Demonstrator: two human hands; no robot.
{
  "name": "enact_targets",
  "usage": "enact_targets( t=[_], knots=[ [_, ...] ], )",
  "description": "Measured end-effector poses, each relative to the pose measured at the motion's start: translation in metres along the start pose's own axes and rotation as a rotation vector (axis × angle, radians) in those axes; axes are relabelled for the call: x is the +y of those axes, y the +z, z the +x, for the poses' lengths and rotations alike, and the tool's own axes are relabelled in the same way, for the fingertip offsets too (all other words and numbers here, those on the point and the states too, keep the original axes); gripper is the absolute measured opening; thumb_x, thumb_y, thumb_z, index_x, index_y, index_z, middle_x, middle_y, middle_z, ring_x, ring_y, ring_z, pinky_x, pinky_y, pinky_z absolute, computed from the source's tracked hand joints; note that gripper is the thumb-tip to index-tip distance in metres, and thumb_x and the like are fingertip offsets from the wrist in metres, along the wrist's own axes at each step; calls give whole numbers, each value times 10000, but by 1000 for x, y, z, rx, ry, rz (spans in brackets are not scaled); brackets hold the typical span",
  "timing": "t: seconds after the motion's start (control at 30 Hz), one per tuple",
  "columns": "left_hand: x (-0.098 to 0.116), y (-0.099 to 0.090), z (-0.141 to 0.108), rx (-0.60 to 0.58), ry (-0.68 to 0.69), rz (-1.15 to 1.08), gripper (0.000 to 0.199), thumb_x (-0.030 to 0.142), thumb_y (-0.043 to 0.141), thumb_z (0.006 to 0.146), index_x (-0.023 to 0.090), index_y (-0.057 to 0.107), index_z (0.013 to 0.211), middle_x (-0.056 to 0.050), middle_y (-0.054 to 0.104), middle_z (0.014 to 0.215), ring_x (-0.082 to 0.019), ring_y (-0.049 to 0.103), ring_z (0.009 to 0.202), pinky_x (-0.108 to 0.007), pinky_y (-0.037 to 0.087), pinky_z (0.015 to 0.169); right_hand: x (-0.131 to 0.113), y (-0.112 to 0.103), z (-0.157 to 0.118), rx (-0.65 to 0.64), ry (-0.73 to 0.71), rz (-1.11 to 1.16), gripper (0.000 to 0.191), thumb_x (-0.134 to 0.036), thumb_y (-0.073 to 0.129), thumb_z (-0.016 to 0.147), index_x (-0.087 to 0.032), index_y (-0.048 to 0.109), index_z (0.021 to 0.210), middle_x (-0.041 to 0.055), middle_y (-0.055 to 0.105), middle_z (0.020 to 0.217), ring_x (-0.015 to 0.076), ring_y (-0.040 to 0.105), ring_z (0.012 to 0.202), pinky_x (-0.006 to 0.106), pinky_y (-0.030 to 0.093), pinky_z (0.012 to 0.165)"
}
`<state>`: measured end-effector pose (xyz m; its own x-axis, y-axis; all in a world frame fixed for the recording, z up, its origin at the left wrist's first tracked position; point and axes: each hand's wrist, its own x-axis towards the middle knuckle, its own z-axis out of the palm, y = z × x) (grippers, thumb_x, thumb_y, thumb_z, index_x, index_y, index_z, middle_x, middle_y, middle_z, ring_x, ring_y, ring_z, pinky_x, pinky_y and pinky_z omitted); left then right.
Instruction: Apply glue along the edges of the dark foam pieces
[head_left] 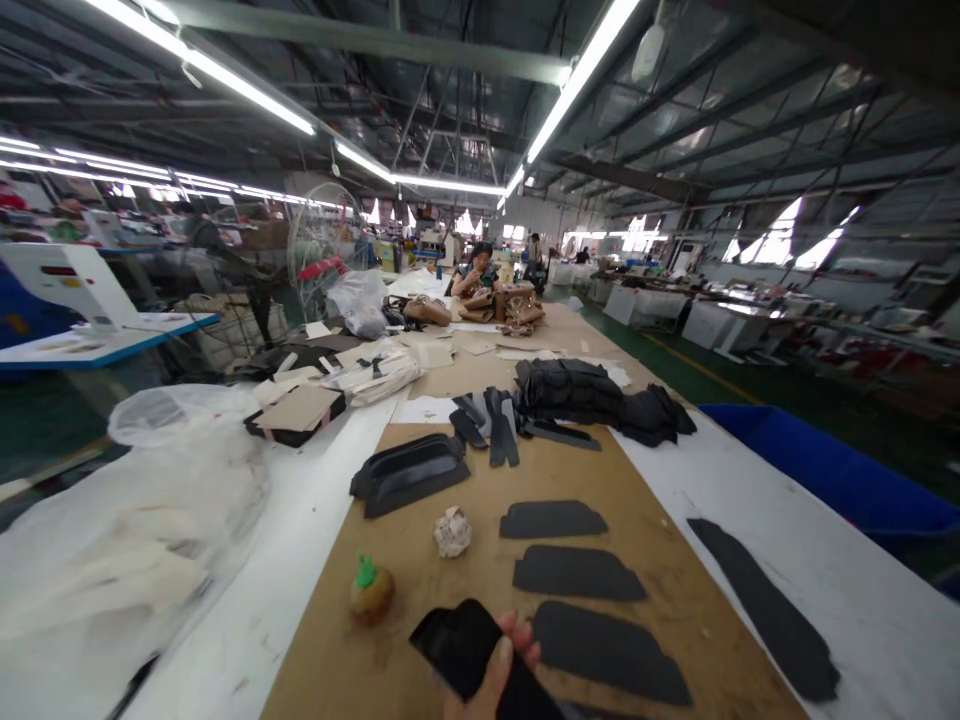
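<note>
My left hand (498, 664) is at the bottom middle, closed with thumb and fingers on a black leather-like piece (459, 645). The piece is bent, and its lower end runs out of the frame. Just right of the hand, several dark grey shaped panels lie flat in a column, the closest being a dark grey panel (607, 650). To the left stand a round brownish container with a green top (371, 592) and a crumpled whitish ball (452, 532). My right hand is out of view.
Beyond are a stack of curved black pieces (412, 472), black strips (491, 420) and a black bundle (570, 390). A long dark panel (765, 610) lies at right, beside a blue bin (825, 470). Clear plastic bags (187, 490) cover the left. A person (477, 272) sits at the far end.
</note>
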<state>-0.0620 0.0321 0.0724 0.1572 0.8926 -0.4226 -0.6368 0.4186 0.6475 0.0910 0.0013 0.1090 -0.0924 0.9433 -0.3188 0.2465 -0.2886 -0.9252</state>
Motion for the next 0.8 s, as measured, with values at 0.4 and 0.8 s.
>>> enact_targets(
  t=[0.4,0.8],
  knots=[
    [4,6,-36,28,-78,-120,298,301,765,624,151,640,849,-53,677,825,-241,633,917,-376,475,862,75,23,-55,333,249,256,419,-536,636,635,-177,612,850,-13,624,609,150,548,537,244,408,507],
    [-9,1,-25,193,-166,-88,317,349,756,621,128,643,818,-29,666,759,-142,625,711,-267,492,721,87,-12,-72,524,307,181,399,-520,627,681,-179,561,877,1,631,629,182,620,543,284,472,540]
  ],
)
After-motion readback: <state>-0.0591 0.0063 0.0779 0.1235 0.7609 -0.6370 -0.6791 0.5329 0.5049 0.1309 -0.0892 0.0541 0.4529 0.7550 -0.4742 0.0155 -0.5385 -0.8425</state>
